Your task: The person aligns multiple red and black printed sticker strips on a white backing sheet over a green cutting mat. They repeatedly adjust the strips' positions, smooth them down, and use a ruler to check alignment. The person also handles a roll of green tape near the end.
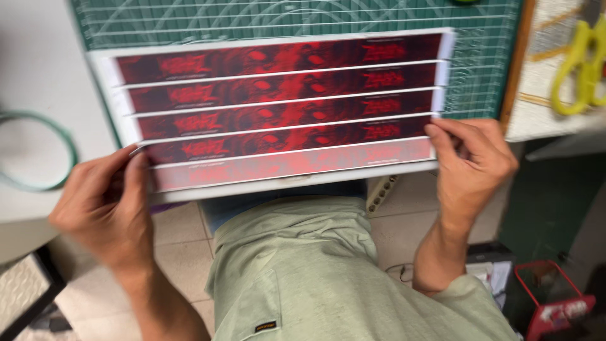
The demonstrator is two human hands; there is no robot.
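Observation:
A white sheet [278,107] printed with several long dark-red strips lies partly on a green cutting mat [303,19] and juts past the table's near edge. My left hand [110,202] grips the sheet's lower left corner, thumb on top. The lower right corner is pinched by my right hand [470,161]. The sheet's near edge hangs over my lap, and the image is slightly blurred.
Yellow-handled scissors [581,69] lie on a pale surface at the right. A green ring [38,151] rests on the white table at the left. A power strip [382,192] and a red-framed container [555,300] sit on the tiled floor below.

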